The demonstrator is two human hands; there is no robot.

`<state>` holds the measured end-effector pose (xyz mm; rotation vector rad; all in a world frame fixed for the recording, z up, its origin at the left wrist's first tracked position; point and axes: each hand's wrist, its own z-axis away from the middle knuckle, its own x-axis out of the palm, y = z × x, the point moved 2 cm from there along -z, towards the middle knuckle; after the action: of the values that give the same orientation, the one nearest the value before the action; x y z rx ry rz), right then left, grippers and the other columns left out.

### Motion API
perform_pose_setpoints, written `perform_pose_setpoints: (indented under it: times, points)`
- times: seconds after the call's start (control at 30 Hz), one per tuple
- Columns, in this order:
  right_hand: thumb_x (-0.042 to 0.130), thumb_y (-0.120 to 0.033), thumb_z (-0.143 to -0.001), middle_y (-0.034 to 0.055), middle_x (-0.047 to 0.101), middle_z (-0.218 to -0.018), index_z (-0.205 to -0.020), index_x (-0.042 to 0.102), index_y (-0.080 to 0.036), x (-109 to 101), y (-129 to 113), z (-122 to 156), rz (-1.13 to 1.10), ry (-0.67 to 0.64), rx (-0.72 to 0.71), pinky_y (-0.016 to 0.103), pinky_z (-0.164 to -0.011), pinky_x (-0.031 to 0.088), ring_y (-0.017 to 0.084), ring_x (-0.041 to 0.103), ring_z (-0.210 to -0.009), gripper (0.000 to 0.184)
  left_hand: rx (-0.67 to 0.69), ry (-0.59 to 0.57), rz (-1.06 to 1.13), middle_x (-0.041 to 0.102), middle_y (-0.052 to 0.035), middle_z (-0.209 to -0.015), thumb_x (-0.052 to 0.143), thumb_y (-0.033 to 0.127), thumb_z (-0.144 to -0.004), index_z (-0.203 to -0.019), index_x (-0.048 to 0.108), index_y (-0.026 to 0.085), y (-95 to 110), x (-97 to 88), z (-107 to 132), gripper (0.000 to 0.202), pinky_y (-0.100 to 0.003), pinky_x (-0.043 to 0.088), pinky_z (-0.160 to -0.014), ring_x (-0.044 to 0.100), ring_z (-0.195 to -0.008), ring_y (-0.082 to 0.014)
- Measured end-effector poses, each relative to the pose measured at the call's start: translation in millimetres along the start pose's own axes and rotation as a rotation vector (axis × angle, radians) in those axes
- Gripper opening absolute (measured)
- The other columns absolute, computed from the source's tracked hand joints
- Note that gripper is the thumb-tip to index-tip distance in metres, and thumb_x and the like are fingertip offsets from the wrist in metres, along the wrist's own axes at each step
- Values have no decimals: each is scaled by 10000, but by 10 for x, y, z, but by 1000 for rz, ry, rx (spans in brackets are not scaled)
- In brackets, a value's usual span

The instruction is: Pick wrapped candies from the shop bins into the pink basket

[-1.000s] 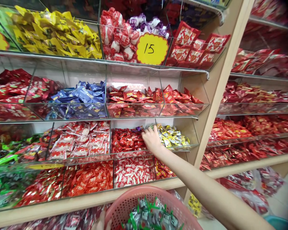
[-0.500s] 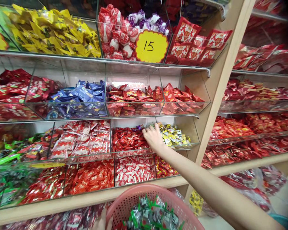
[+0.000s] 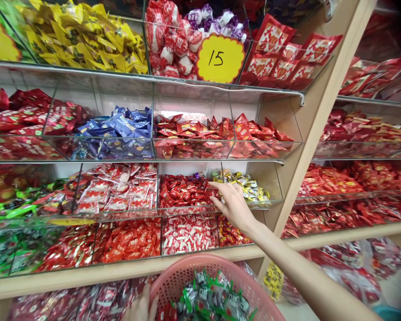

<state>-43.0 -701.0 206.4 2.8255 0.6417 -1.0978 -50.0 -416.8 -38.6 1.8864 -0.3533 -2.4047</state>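
My right hand [image 3: 233, 203] reaches into a clear shelf bin, fingers spread over the small red wrapped candies [image 3: 183, 191], right at the divider beside the yellow and white candies [image 3: 249, 187]. Nothing shows in its grasp. My left hand [image 3: 141, 307] grips the rim of a pink plastic basket [image 3: 187, 274] at the bottom edge of the view. Green and silver wrapped candies [image 3: 209, 301] fill the basket.
Clear bins full of wrapped sweets line a wooden rack: yellow packs [image 3: 83, 40], blue packs [image 3: 116, 129], red and white packs [image 3: 120, 187]. A yellow price tag [image 3: 219, 58] reads 15. A wooden upright [image 3: 317, 116] separates another shelf bay on the right.
My right hand has pulled back a little from the bin toward the front edge, and its fingers have spread. The view has shifted slightly downward and left.
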Motion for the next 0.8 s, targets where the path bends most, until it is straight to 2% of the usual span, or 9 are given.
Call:
perform_pose_setpoints:
  times: [0.13, 0.23, 0.4, 0.5, 0.63, 0.8]
  points:
    - [493, -268, -897, 56, 630, -1101, -1233, 459, -230, 4, -152, 168, -111, 47, 6, 366, -883, 318, 203, 521, -998, 340, 8, 27, 2, 641, -176, -1122, 173, 281, -915, -1342, 321, 58, 6, -10, 20, 504, -372, 463, -830, 614, -1024, -264]
    - [499, -287, -896, 56, 630, -1067, -1241, 458, -235, 139, -387, 482, -196, -2, -1, 358, -881, 350, 195, 528, -984, 351, 17, 60, -27, 653, -178, -1085, 182, 297, -915, -1324, 349, 63, 23, -32, 52, 500, -373, 462, -799, 626, -984, -275]
    - [527, -209, -874, 37, 643, -1024, -1239, 474, -263, 731, -763, 1280, -324, -399, 22, 349, -847, 378, 199, 532, -948, 372, 13, 81, -28, 665, -167, -1053, 189, 321, -916, -1321, 357, 102, 63, -96, 119, 491, -363, 452, -785, 636, -952, -268]
    - [593, -178, -819, 18, 644, -1056, -1240, 473, -281, 1097, -863, 1661, -412, -554, 93, 349, -867, 373, 205, 530, -980, 450, 18, 82, 17, 676, -156, -1030, 169, 364, -919, -1300, 382, 109, 87, -137, 141, 505, -365, 449, -782, 637, -948, -275]
    - [629, -154, -765, -11, 643, -1061, -1215, 489, -291, 1429, -926, 1874, -512, -643, 208, 325, -910, 358, 186, 521, -1010, 491, 2, 69, 47, 684, -152, -1006, 154, 418, -914, -1279, 404, 121, 97, -153, 133, 533, -361, 449, -773, 645, -927, -274]
    - [656, -170, -735, -27, 643, -1065, -1223, 471, -310, 1683, -1072, 2005, -533, -627, 275, 323, -933, 339, 184, 517, -1022, 540, -5, 74, 22, 685, -160, -1005, 171, 404, -912, -1302, 393, 123, 77, -118, 112, 529, -368, 450, -779, 644, -942, -279]
